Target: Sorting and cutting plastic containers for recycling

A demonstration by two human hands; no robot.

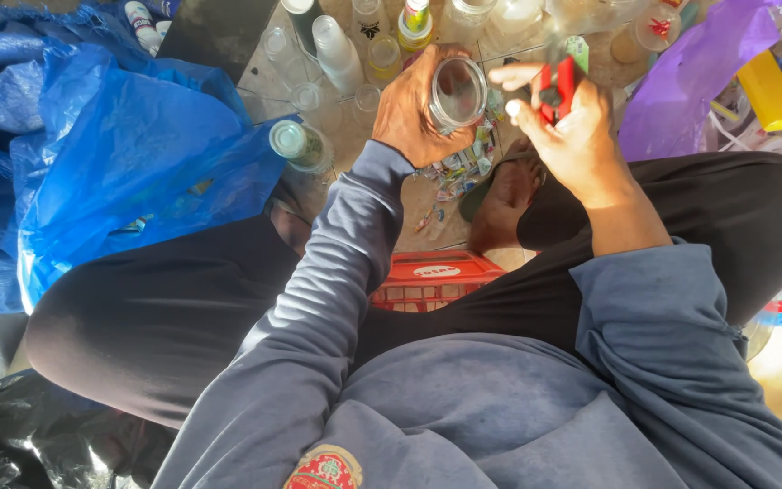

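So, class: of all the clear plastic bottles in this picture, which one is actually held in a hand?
The clear bottle gripped in the left hand, its open mouth facing the camera. The other bottles stand or lie untouched on the floor.

The left hand [412, 110] wraps the clear jar [457, 91], so the jar's far side and base are hidden behind palm and fingers. The right hand [570, 136] covers most of the red-handled tool [556, 88]; its working end cannot be made out. The red crate [434, 279] shows only a strip between the legs. The scraps [460, 172] on the floor are too small to identify. The yellow bottle [769, 91] and the bottles along the top edge [366, 18] are cut off
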